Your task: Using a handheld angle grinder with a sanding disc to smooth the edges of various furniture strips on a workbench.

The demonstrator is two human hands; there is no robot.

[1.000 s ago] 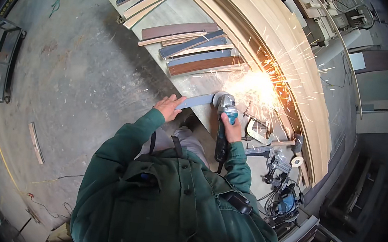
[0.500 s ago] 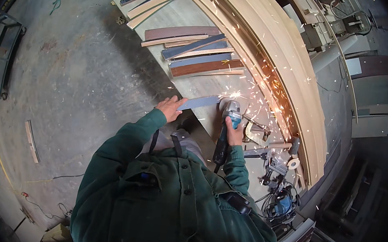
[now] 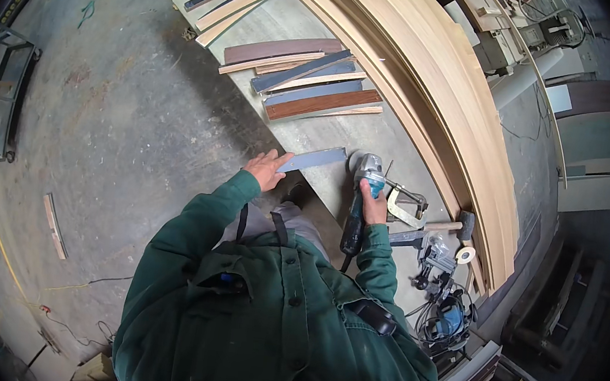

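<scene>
A flat grey-blue strip point(image 3: 317, 159) lies across the edge of the bench. My left hand point(image 3: 268, 169) grips its left end, with the fingers over the top and the thumb hidden. My right hand point(image 3: 373, 204) is closed around an angle grinder point(image 3: 353, 229) with a teal and grey head and a black body. The grinder's disc end sits just right of the strip's far end, with a small gap between them. No sparks show there.
Beyond the strip, several wood and grey strips point(image 3: 321, 103) lie on the bench point(image 3: 252, 25). Long pale boards point(image 3: 443, 78) run along its far side. Right of the grinder are a clamp point(image 3: 407, 207), a mallet point(image 3: 465, 226), a tape roll point(image 3: 465, 255) and a corded blue power tool point(image 3: 449, 321).
The shower of sparks has stopped. The grinder has shifted slightly right, away from the strip's end. My left hand stays on the strip.
</scene>
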